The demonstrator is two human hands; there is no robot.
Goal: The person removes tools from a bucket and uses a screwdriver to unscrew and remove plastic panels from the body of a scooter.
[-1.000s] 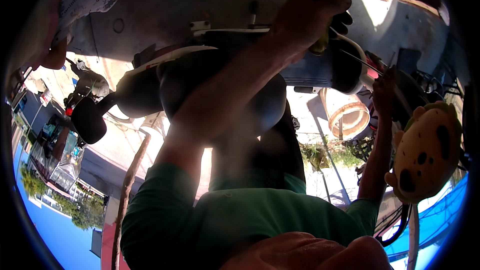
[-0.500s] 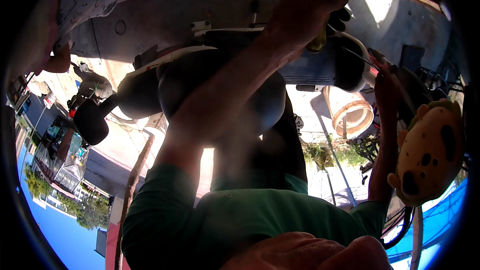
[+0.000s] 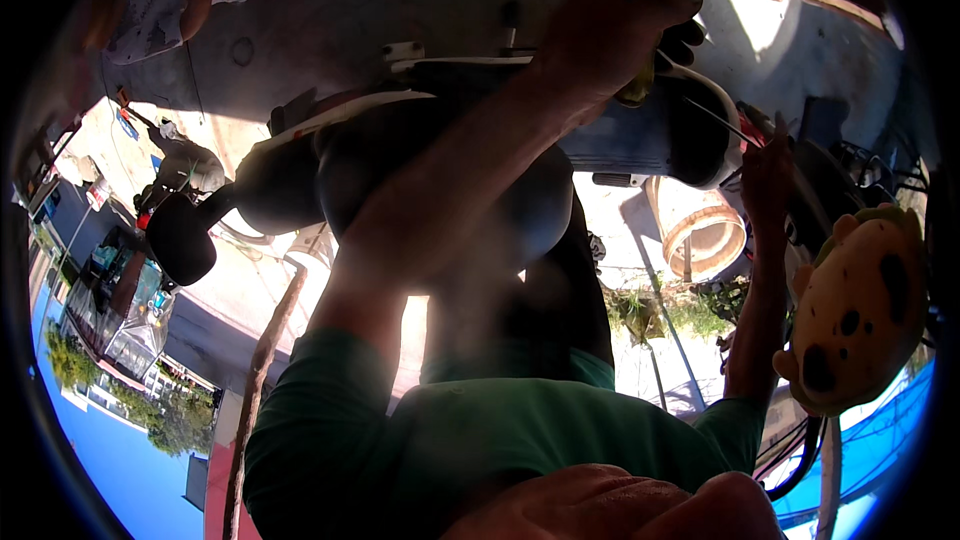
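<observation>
Grey, concrete-like floor [image 3: 330,30] covers the far side, mostly in shade, with a sunlit streak at far right; nearer, the ground glares pale. Blue sky [image 3: 95,450] shows at near left and blue sheeting [image 3: 885,445] at near right. Marks on a small white sign [image 3: 98,193] at left are too small to read. Across the middle stretches a dark, rounded motorbike body [image 3: 615,145] with pale edging. At its far side, right of centre, the left hand [image 3: 615,30] curls tightly round a yellow-green-handled tool with a thin shaft [image 3: 636,91]. Farther right, the right hand [image 3: 768,175] grips a thin metal rod [image 3: 722,122], fingertips unclear.
</observation>
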